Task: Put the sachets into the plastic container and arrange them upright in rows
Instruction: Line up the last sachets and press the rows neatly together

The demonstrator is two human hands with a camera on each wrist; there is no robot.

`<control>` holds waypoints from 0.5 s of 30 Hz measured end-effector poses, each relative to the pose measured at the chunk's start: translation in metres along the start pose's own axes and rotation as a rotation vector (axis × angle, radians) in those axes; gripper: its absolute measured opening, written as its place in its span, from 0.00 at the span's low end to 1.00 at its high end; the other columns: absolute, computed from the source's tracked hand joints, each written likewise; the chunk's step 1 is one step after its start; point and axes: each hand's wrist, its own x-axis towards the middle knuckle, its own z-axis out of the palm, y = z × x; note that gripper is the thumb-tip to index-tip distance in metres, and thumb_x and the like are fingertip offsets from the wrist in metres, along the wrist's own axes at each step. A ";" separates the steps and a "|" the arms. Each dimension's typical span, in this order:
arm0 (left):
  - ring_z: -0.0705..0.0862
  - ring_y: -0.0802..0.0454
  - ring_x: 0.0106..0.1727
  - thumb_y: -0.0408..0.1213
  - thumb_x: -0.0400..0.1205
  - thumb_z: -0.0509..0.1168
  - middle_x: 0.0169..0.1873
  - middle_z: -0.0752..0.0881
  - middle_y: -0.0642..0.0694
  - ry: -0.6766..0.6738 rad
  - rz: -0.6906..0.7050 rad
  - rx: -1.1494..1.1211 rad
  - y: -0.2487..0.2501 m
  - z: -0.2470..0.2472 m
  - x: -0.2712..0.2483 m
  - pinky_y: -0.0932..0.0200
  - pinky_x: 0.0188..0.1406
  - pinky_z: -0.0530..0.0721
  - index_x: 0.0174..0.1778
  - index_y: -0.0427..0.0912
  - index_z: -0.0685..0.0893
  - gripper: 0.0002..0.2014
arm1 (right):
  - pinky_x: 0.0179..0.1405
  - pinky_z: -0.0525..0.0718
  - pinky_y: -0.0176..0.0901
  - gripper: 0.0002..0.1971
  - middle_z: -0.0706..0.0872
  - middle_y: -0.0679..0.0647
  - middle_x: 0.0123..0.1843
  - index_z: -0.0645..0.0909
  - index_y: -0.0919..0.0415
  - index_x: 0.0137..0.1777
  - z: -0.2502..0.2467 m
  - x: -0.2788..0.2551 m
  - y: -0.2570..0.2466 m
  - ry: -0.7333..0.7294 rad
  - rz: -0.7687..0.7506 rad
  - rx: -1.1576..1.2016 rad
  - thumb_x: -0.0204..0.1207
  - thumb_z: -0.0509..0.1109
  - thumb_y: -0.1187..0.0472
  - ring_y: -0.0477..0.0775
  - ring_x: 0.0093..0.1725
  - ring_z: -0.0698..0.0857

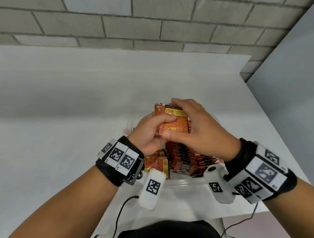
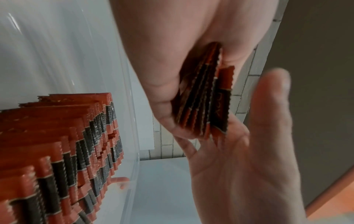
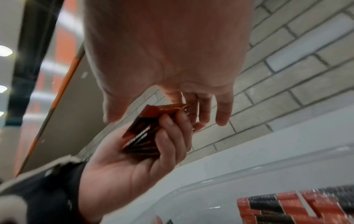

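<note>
Head: left grip (image 1: 148, 131) around sachets (image 1: 177, 122)
</note>
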 end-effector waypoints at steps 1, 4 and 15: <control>0.88 0.50 0.38 0.27 0.75 0.65 0.35 0.88 0.42 -0.004 0.014 0.002 0.001 -0.001 -0.001 0.57 0.39 0.87 0.49 0.34 0.83 0.08 | 0.67 0.69 0.36 0.40 0.71 0.44 0.69 0.61 0.51 0.81 -0.004 -0.001 0.002 0.035 0.008 0.050 0.72 0.68 0.35 0.42 0.69 0.69; 0.89 0.46 0.49 0.27 0.76 0.65 0.49 0.89 0.39 -0.008 0.035 0.019 0.002 -0.002 -0.002 0.53 0.47 0.88 0.65 0.38 0.80 0.19 | 0.54 0.78 0.34 0.28 0.77 0.41 0.57 0.68 0.49 0.77 -0.014 0.000 0.007 0.101 0.013 0.078 0.77 0.68 0.47 0.43 0.54 0.79; 0.87 0.46 0.45 0.36 0.72 0.74 0.48 0.87 0.39 0.004 0.031 -0.033 0.005 0.001 0.004 0.53 0.41 0.87 0.64 0.39 0.80 0.24 | 0.60 0.66 0.27 0.08 0.79 0.47 0.53 0.81 0.48 0.44 -0.014 -0.008 0.018 0.206 -0.210 0.005 0.68 0.71 0.47 0.48 0.59 0.73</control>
